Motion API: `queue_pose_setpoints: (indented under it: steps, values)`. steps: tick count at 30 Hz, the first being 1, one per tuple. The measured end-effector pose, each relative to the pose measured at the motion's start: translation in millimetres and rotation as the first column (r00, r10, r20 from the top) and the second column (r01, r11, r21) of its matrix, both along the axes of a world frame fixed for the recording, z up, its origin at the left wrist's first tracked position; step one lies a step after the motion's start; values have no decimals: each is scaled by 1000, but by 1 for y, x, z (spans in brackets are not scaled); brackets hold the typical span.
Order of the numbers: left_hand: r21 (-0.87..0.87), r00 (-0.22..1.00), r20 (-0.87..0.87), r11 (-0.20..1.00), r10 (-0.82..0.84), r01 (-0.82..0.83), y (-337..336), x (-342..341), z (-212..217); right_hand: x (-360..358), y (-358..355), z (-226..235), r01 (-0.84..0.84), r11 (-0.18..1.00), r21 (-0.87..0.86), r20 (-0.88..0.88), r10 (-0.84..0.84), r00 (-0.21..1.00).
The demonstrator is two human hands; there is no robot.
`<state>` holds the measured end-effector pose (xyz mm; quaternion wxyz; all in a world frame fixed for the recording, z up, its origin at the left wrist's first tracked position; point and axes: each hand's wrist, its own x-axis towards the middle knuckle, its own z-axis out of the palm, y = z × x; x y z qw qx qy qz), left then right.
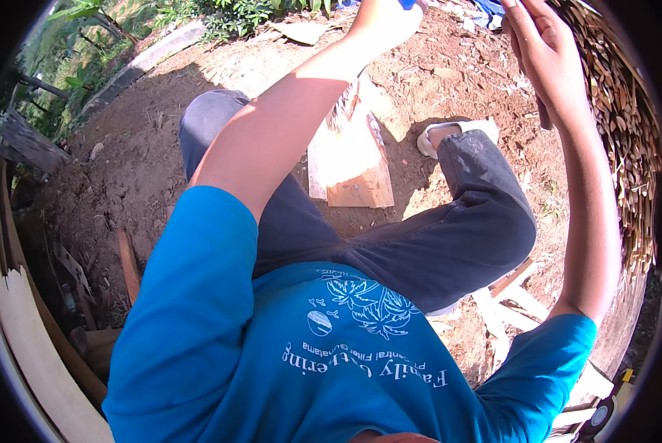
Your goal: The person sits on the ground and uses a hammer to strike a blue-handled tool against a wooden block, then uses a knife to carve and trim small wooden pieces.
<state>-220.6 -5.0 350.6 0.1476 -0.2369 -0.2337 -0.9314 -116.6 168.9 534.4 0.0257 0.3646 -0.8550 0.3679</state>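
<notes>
Both arms reach forward to the upper edge of the view. My left hand, brightly sunlit and partly cut off, looks closed, with a bit of blue at its fingers. What it holds I cannot make out. My right hand is raised farther right, its fingertips cut off by the upper edge. Its fingers are curled around a slim dark handle-like piece, whose lower end sticks out beside the wrist. Between my legs, flat pieces of wood lie on the ground, beyond reach of either hand.
Stacked thin wood strips rise along the right side. Loose wood offcuts lie by my bent leg, and a black round object stands at the lower right. Pale boards curve along the left. Blue sheeting lies at the far edge.
</notes>
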Motion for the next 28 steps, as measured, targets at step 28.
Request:
queue_pose_setpoints:
  steps: [28]
  values:
    - [-148,996,-37,986,-79,73,-12,26,7,-48,-7,-111,187,928,-323,341,-70,937]
